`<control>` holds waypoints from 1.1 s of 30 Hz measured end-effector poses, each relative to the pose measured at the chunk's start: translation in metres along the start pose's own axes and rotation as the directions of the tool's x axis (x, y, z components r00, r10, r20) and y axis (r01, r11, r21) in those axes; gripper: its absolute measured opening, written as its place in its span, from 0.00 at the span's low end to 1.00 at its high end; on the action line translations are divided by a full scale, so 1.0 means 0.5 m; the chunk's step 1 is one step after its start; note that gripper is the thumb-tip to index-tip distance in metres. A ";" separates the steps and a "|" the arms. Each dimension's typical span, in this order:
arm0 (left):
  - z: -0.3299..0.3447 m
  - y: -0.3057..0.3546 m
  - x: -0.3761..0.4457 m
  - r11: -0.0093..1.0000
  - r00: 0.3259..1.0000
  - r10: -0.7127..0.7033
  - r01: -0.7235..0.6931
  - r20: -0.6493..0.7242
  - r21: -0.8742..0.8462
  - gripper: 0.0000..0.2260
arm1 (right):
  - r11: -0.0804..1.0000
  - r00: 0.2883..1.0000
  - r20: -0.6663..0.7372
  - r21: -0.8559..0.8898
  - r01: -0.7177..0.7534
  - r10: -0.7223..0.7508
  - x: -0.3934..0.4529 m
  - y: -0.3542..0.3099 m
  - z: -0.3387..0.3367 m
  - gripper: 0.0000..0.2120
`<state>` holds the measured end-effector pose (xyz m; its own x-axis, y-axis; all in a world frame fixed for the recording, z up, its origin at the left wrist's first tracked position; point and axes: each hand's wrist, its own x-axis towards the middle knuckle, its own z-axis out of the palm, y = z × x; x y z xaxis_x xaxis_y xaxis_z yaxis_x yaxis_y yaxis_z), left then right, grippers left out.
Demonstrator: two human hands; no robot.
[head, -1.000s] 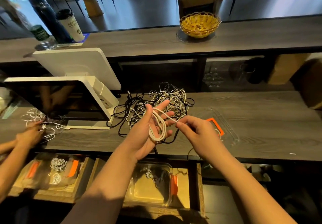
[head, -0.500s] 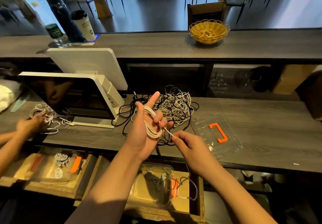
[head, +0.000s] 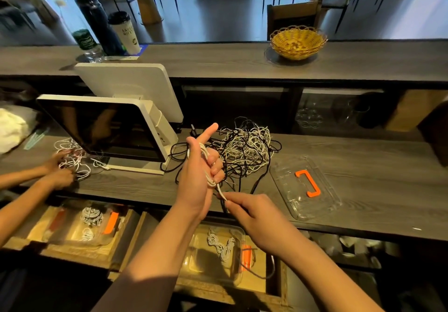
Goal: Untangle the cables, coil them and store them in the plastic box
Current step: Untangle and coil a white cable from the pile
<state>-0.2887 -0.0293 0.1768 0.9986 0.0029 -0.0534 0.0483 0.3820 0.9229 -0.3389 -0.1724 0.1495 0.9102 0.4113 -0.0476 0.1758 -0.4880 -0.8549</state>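
Observation:
My left hand (head: 200, 166) is raised above the counter's front edge with a white cable (head: 208, 166) coiled around its curled fingers, index finger pointing up. Just below and to the right, my right hand (head: 249, 211) pinches the free end of that cable. Behind them a tangle of black and white cables (head: 244, 150) lies on the counter. A clear plastic box (head: 194, 266) sits in the open drawer below my hands, with a coiled white cable (head: 221, 245) inside. Its clear lid (head: 291, 190) with an orange handle rests on the counter to the right.
A white point-of-sale screen (head: 101, 127) stands left of the tangle. Another person's hands (head: 60, 168) work on white cables at far left, above a second box (head: 80, 224) in a drawer. A yellow basket (head: 298, 41), cup and bottles stand on the upper ledge.
My right hand has moved down and toward me, drawing the cable end under my left hand. The left hand's fingers have curled tighter around the coil. The camera has tilted so the drawer box shows more.

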 end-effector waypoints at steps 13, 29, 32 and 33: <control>-0.007 -0.031 0.005 0.817 0.992 -0.116 0.063 0.055 0.574 0.15 | 0.996 0.998 -0.042 0.074 0.052 -0.049 -0.010 -0.016 -0.013 0.08; -0.009 -0.022 -0.011 0.608 0.580 -0.774 0.570 0.253 0.553 0.33 | 0.985 0.910 -0.385 -0.136 0.111 -0.155 0.024 0.015 -0.072 0.12; -0.020 -0.019 -0.008 0.609 0.501 -0.789 0.565 0.355 0.557 0.35 | 0.987 0.910 -0.390 -0.129 0.095 -0.139 0.032 0.024 -0.083 0.10; -0.022 -0.015 -0.009 0.606 0.502 -0.786 0.511 0.360 0.610 0.32 | 0.990 0.913 -0.387 -0.110 0.091 -0.127 0.033 0.026 -0.085 0.11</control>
<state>-0.2937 -0.0222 0.1659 0.4721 -0.6319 -0.6147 0.5533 -0.3304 0.7646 -0.3054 -0.2049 0.1595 0.9540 0.1394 0.2654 0.2983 -0.5303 -0.7936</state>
